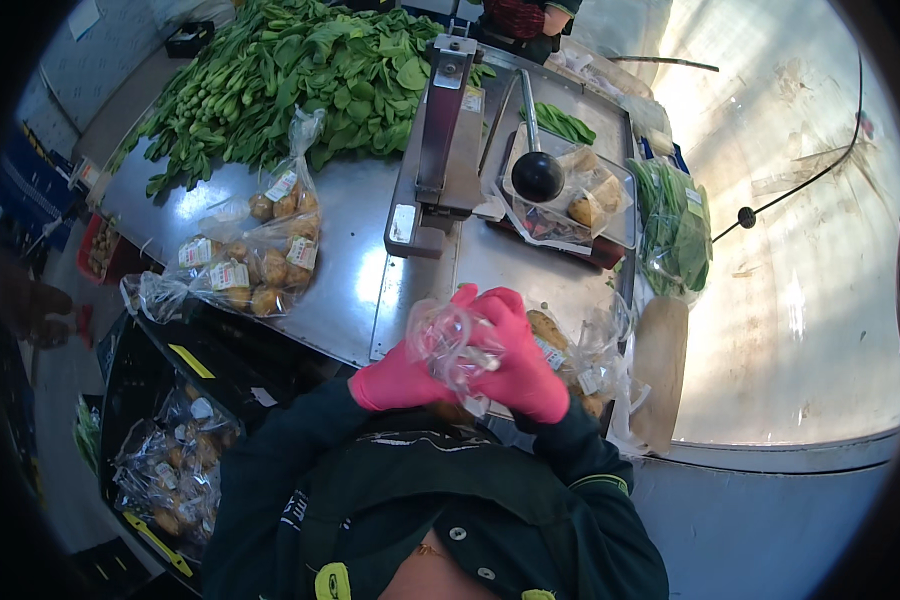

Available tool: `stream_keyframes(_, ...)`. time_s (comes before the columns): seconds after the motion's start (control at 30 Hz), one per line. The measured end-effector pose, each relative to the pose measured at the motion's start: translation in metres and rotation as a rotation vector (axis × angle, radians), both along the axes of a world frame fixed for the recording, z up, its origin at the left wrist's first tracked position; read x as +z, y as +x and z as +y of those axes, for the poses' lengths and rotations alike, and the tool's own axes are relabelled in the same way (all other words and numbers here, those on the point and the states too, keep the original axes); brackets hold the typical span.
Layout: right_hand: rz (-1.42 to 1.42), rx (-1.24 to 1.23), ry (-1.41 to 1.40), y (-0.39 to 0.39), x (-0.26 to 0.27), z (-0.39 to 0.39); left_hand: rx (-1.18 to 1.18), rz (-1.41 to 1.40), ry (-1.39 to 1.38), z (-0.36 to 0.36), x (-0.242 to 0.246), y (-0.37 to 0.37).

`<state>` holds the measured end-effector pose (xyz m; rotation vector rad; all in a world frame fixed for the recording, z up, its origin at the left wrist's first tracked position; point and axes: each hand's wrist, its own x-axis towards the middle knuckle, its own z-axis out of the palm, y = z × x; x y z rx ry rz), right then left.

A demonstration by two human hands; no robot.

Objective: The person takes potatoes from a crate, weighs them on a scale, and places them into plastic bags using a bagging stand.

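Close to my chest, both hands wear pink gloves. My left hand (401, 380) and my right hand (523, 367) grip the gathered top of a clear plastic bag (446, 341). Something brown shows just below my hands; the rest of the bag is hidden by them. Right of my right hand lie clear bags of potatoes (546, 334) with labels. Ahead of my hands stands a bench-mounted lever device (439, 142), its handle ending in a black ball knob (538, 177). Beside it, a weighing scale (622, 199) bears an open plastic bag (596, 199) with potatoes in it.
A large heap of leafy greens (292, 75) covers the far left of the metal table (349, 262). Labelled potato bags (266, 266) lie at its left edge. A black crate (116, 427) below holds more. Bagged greens (671, 225) sit right. Another person (521, 26) stands opposite.
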<state>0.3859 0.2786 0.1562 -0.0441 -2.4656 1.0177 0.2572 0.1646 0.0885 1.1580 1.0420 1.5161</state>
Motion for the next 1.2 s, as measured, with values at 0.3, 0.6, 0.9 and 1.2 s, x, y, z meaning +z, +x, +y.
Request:
stream_keyframes(0.3,-0.016,-0.142,-0.435,0.031,-0.071,0.012,0.168,0.267,0.21,0.072,0.01,0.051)
stream_keyframes(0.6,0.042,-0.445,0.31,-0.082,-0.103,0.076,0.65,1.158,0.25,0.082,0.074,-0.063)
stream_keyframes(0.9,0.026,-0.391,-0.045,-0.026,0.039,0.082,0.832,-0.057,0.203,0.07,0.025,-0.092)
stream_keyframes(1.2,-0.59,-0.054,-0.475,0.046,-0.054,0.066,0.535,0.152,0.162,0.041,-0.009,-0.082)
